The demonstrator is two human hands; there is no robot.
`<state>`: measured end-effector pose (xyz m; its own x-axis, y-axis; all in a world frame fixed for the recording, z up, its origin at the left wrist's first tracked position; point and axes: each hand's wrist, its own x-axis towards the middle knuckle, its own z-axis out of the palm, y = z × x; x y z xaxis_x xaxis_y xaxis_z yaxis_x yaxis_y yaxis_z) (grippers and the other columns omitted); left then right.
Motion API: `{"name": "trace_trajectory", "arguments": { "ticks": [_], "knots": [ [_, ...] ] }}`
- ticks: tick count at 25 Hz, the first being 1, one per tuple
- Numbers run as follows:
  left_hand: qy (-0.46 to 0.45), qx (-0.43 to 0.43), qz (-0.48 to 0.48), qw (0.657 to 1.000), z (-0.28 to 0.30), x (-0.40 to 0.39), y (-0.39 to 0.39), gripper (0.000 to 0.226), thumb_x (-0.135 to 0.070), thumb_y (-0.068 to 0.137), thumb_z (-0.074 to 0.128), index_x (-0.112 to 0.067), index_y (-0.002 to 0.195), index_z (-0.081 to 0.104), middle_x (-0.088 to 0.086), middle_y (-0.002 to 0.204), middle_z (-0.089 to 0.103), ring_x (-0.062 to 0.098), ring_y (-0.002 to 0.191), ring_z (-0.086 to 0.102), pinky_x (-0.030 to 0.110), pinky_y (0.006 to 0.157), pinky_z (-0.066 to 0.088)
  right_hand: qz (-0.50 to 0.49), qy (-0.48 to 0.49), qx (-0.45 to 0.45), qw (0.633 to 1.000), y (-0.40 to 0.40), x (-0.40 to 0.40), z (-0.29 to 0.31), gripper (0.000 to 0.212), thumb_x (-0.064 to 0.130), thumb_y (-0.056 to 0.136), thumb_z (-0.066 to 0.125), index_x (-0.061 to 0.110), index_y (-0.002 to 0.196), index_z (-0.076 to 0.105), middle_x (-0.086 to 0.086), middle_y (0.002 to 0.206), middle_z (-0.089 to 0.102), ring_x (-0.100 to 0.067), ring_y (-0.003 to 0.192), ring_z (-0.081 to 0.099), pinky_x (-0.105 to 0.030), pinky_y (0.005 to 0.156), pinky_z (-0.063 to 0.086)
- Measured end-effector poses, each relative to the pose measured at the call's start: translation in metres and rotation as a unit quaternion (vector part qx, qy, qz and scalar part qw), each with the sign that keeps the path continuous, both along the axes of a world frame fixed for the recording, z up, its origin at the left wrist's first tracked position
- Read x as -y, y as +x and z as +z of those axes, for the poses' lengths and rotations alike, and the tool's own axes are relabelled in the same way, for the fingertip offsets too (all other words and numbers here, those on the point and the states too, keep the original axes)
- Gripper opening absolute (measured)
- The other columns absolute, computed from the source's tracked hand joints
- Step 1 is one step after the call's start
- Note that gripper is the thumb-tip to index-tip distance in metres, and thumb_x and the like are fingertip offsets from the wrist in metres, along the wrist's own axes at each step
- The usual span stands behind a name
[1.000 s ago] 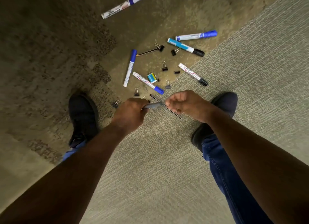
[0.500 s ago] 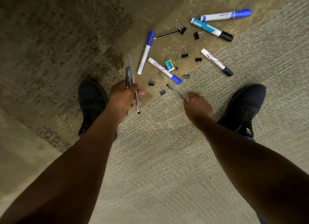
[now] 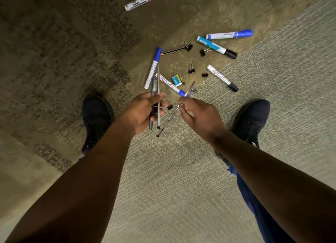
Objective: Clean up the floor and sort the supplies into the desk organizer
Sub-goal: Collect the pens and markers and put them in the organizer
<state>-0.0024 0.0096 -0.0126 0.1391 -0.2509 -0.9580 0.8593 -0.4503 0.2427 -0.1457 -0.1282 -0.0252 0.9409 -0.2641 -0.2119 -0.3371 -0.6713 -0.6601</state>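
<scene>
The left hand (image 3: pixel 145 110) grips two thin pens, a grey pen (image 3: pixel 154 90) and a slim dark pen (image 3: pixel 158 97), its fingers curled round them above the carpet floor (image 3: pixel 172 170). The right hand (image 3: pixel 198 115) pinches a third thin clear pen (image 3: pixel 169 118) between thumb and fingers, close beside the left hand. The risk, I think, is in passing this pen over: the left hand is already full, and to open it for one more could let a pen slip back to the floor. Still on the carpet lie several whiteboard markers with blue or black caps (image 3: pixel 230 34), black binder clips (image 3: pixel 190 68) and a small teal box (image 3: pixel 176 80). The desk organizer is not in view. One marker at the top is cut off, and one clip is partly hidden between the hands.
</scene>
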Motion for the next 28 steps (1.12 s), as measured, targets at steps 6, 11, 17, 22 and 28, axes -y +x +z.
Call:
{"name": "trace_trajectory", "arguments": {
  "ticks": [6,11,17,22,28],
  "knots": [
    [-0.042,0.014,-0.059,0.997,-0.004,0.004,0.002,0.012,-0.019,0.096,0.055,-0.019,0.088,0.064,-0.005,0.069,0.066,0.005,0.046,0.050,0.015,0.036,0.027,-0.016,0.080,-0.048,0.996,0.042,-0.006,0.003,0.023,0.024,0.096,0.054,0.014,0.114,0.062,-0.007,0.091,0.073,-0.024,0.077,0.069,-0.039,0.063,0.056],
    [-0.024,0.046,-0.064,0.997,-0.014,-0.008,0.010,0.004,-0.020,0.090,0.064,-0.017,0.087,0.066,-0.007,0.064,0.063,0.005,0.046,0.047,0.015,0.037,0.026,-0.057,0.110,-0.077,0.989,0.070,-0.008,-0.013,0.015,0.019,0.096,0.053,0.009,0.105,0.058,-0.007,0.083,0.070,-0.019,0.066,0.068,-0.037,0.055,0.058],
    [0.055,0.067,-0.028,0.996,-0.023,-0.014,0.029,0.011,-0.017,0.095,0.045,-0.017,0.086,0.054,-0.002,0.069,0.066,0.008,0.042,0.044,0.016,0.036,0.024,-0.014,-0.119,-0.182,0.976,0.129,0.040,-0.068,0.028,0.002,0.090,0.047,0.007,0.116,0.055,-0.017,0.116,0.056,-0.033,0.105,0.055,-0.037,0.078,0.046],
    [0.071,0.100,-0.022,0.992,-0.026,-0.020,0.045,0.015,-0.020,0.095,0.046,-0.021,0.087,0.058,-0.003,0.066,0.063,0.006,0.037,0.041,0.013,0.035,0.022,0.112,-0.195,-0.220,0.949,0.155,0.054,-0.088,0.040,-0.004,0.088,0.049,0.002,0.128,0.047,-0.023,0.128,0.045,-0.039,0.117,0.046,-0.047,0.093,0.043],
    [0.047,0.102,0.052,0.992,-0.019,-0.007,0.049,0.009,-0.025,0.090,0.059,-0.021,0.082,0.062,-0.004,0.066,0.067,0.005,0.036,0.038,0.014,0.035,0.020,-0.205,0.120,-0.241,0.941,0.140,0.037,-0.049,0.018,0.022,0.086,0.058,0.009,0.095,0.066,-0.004,0.082,0.067,-0.015,0.082,0.066,-0.025,0.070,0.045]
  ]
}}
